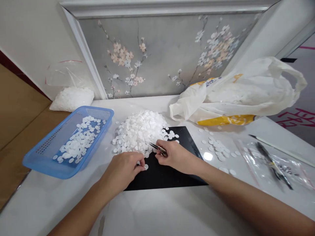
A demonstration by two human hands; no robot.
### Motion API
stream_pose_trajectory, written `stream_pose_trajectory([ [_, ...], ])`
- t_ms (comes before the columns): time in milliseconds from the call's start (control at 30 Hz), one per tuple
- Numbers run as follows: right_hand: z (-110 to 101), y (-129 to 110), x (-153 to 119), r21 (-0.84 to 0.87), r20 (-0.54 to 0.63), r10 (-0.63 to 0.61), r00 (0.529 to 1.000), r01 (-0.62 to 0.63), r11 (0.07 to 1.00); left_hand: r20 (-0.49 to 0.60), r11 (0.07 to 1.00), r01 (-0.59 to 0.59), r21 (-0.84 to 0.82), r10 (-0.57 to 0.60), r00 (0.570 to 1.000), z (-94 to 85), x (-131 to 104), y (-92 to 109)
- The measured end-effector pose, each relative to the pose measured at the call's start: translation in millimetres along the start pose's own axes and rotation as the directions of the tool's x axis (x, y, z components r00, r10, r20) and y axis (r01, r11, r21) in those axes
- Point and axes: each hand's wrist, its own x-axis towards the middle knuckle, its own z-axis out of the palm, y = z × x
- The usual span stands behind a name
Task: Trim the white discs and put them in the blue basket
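On the black mat (169, 173), near its upper left edge, the right hand (175, 155) pinches a pair of metal tweezers (157, 148). Their long axis runs from the fingers up and to the left, tips pointing at the foot of the heap of white discs (140, 129). The tips look closed together, though they are too small to be sure whether they hold anything. Just beside them, the left hand (123, 170) rests knuckles up at the mat's left edge, thumb and forefinger closed on a single disc (146, 167) that lies on the mat.

The heap spills across the mat's top left corner and onto the white table (157, 213). Left of it stands a blue basket (67, 141) with discs scattered over its floor. Behind the basket lies a clear bag (71, 96) packed with more discs. Right of the mat, loose discs (218, 147) lie on the table, and beyond them a clear sleeve (275, 165) with a dark pen on it. A white and yellow plastic bag (236, 93) slumps at the back, against a flowered panel (159, 52).
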Motion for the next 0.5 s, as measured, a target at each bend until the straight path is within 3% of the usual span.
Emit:
stream_pose_trajectory([
  [100, -3.2, -4.3, -3.2, 0.13, 0.04, -0.027, 0.999, 0.021, 0.991, 0.036, 0.995, 0.035, -0.091, -0.032, 0.999, -6.2, -2.2, -0.1],
  [200, 1.7, -10.3, -6.6, 0.148, 0.115, -0.016, 0.993, -0.001, 0.989, 0.007, 0.925, 0.094, -0.369, -0.099, 0.995, -18.0, -4.0, -2.2],
  [300, 15.6, -11.7, -8.1, 0.046, 0.093, -0.091, 0.991, 0.088, 0.995, 0.005, 0.706, 0.132, -0.695, -0.179, 0.984, -29.1, -3.2, -5.6],
  [400, 30.9, -7.2, -6.9, -0.166, 0.127, -0.257, 0.958, 0.276, 0.947, 0.036, 0.498, 0.143, -0.856, -0.217, 0.976, -33.3, -0.8, -9.9],
  [500, 39.0, -3.6, -5.0, -0.343, 0.161, -0.324, 0.932, 0.36, 0.867, 0.071, 0.477, 0.17, -0.862, -0.219, 0.973, -30.5, 1.0, -14.9],
])
